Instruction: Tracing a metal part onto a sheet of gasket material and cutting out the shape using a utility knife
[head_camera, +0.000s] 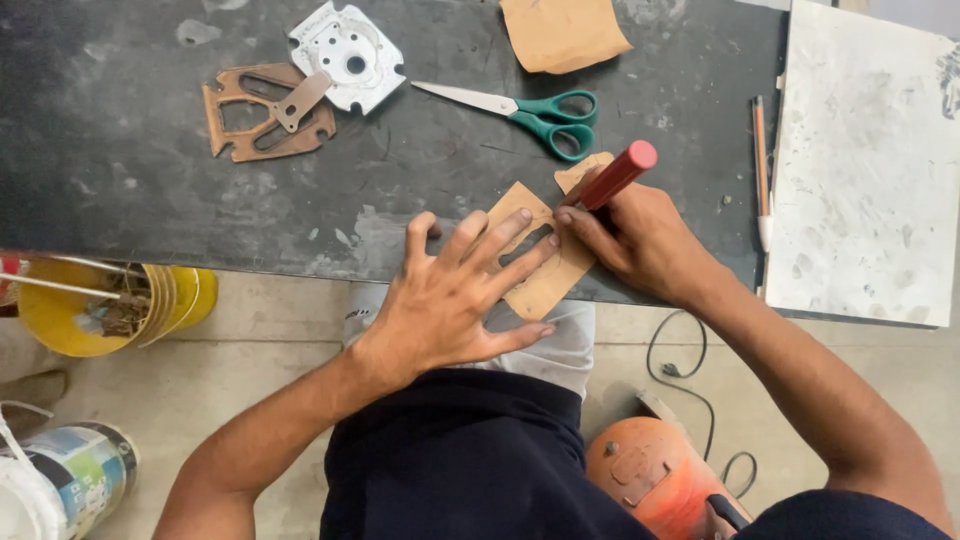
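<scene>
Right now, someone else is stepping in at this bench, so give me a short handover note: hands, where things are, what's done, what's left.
Left hand: spread flat, pressing the tan slotted template onto the dark bench near its front edge.
Right hand: grip closed on a red-handled tool, tip at the template's slot.
Nearby: green-handled scissors behind the hands, brown slotted plate and silver metal plate at the back left, tan sheet at the back, pencil beside the white board.
Done: template positioned and held.
Left: work along the slot looks under way; progress hidden by fingers.
</scene>
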